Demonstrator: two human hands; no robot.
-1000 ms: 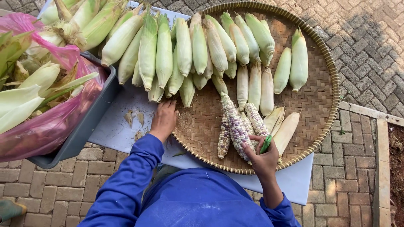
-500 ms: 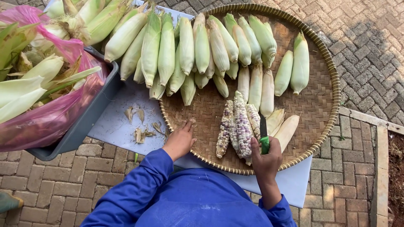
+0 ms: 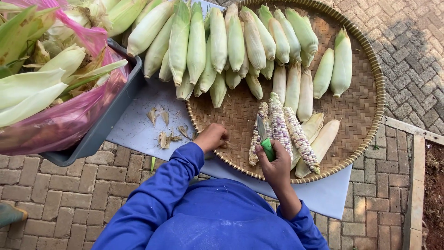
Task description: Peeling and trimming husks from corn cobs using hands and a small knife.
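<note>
My right hand (image 3: 276,166) grips a small knife (image 3: 264,139) with a green handle, blade pointing away, right beside three peeled speckled corn cobs (image 3: 286,132) on a round woven tray (image 3: 365,109). My left hand (image 3: 212,137) rests at the tray's near left rim with fingers curled over a scrap of husk; I cannot tell if it pinches it. Several corn ears in pale green husk (image 3: 231,39) lie in a row across the far half of the tray.
A grey tub (image 3: 99,129) lined with a pink plastic bag (image 3: 55,129) full of husks stands at left. Husk scraps (image 3: 164,134) lie on a white sheet (image 3: 138,125) under the tray. Brick paving (image 3: 55,203) surrounds it; a concrete kerb (image 3: 418,185) runs at right.
My left hand has drawn back from the sheet to the tray's near rim. My right hand with the knife has shifted slightly left, beside the peeled cobs.
</note>
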